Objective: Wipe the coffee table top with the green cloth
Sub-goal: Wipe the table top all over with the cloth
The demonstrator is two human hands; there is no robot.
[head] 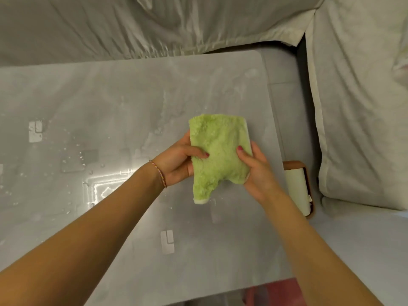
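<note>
A fluffy green cloth (218,151) with a white edge is held up above the right half of the grey coffee table top (110,102). My left hand (176,161) grips its left edge, thumb on the front face. My right hand (256,171) grips its right edge in the same way. The cloth is folded or doubled, and a corner hangs down below my hands. Water droplets and wet streaks shine on the table surface, mostly to the left and behind the cloth.
A sofa under a pale grey-white cover (154,25) runs along the table's far side and continues down the right (357,107). A brown holder with a cream roll (298,188) sits in the gap off the table's right edge. Something reddish (273,292) lies below the near edge.
</note>
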